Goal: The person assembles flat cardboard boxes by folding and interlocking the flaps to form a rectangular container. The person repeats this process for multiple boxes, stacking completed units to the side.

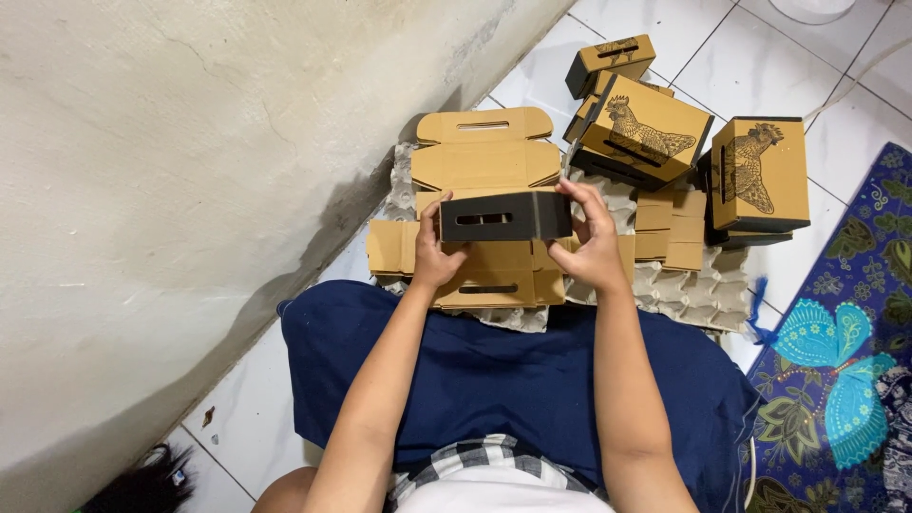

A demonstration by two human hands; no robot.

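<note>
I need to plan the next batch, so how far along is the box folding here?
Done: several folded boxes with chicken prints stand on the tiled floor. In hand: the left hand and right hand bend up the dark panel of a flat cardboard blank lying on egg trays. Left: more unfolded pieces lie beside it.

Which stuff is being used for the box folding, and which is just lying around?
In use: left hand, right hand, half-folded brown cardboard box with black side, flat brown cardboard sheets.
Lying about: grey egg trays, butterfly-patterned blue mat, finished hen-printed boxes.
</note>
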